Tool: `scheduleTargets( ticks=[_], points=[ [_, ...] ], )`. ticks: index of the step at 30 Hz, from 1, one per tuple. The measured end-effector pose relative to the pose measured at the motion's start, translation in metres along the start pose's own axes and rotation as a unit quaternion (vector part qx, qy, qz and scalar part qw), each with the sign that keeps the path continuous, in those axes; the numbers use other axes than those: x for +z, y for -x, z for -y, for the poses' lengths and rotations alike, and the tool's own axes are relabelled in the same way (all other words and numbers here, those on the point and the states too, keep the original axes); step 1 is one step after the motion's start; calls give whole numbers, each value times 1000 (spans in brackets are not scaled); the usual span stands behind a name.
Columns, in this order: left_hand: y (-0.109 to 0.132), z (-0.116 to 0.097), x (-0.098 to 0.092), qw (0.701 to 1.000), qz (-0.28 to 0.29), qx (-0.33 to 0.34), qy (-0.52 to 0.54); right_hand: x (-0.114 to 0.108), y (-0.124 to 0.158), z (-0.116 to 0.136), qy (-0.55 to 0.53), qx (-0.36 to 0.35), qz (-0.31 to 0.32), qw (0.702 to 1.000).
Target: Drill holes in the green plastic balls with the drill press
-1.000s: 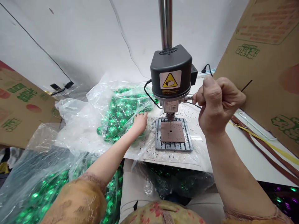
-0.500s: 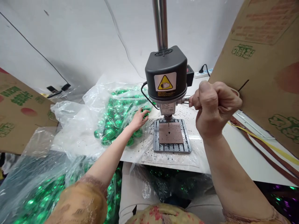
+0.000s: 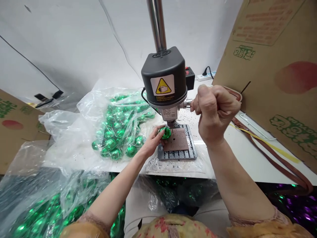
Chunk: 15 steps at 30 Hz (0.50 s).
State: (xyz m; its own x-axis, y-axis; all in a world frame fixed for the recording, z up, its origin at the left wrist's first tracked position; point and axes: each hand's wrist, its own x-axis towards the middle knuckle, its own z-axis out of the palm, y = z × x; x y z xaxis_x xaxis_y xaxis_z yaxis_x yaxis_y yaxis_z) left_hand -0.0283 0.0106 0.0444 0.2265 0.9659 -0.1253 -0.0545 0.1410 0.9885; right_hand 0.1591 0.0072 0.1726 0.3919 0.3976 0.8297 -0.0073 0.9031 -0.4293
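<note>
The green ball (image 3: 165,133) is at the brown plate's (image 3: 178,142) left edge, pinched in your left grip (image 3: 154,141). Your right grip (image 3: 213,110) is clenched around the drill press (image 3: 163,74) lever. Leftward, more green balls (image 3: 109,143) lie among clear plastic (image 3: 66,129) on the bench (image 3: 237,162).

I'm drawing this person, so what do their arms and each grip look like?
The left sleeve and right sleeve are mustard-brown, each ending in a crinkly, lace-like trim. Below them, the left forearm and right forearm are bare. The left grip and right grip are bare too: no gloves. I see no watch or cables on either arm.
</note>
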Motion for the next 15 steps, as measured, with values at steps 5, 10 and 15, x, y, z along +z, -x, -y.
scheduleTargets(
  ticks=[5,10,15],
  points=[
    [-2,4,-1,998,-15,31,44,-2,0,-1,2,9,4,1000],
    [-1,6,-9,992,-33,87,-86,-2,2,-2,-4,4,4,1000],
    [-3,5,-7,986,-59,124,-90,-1,3,-1,-3,6,0,1000]
  ],
)
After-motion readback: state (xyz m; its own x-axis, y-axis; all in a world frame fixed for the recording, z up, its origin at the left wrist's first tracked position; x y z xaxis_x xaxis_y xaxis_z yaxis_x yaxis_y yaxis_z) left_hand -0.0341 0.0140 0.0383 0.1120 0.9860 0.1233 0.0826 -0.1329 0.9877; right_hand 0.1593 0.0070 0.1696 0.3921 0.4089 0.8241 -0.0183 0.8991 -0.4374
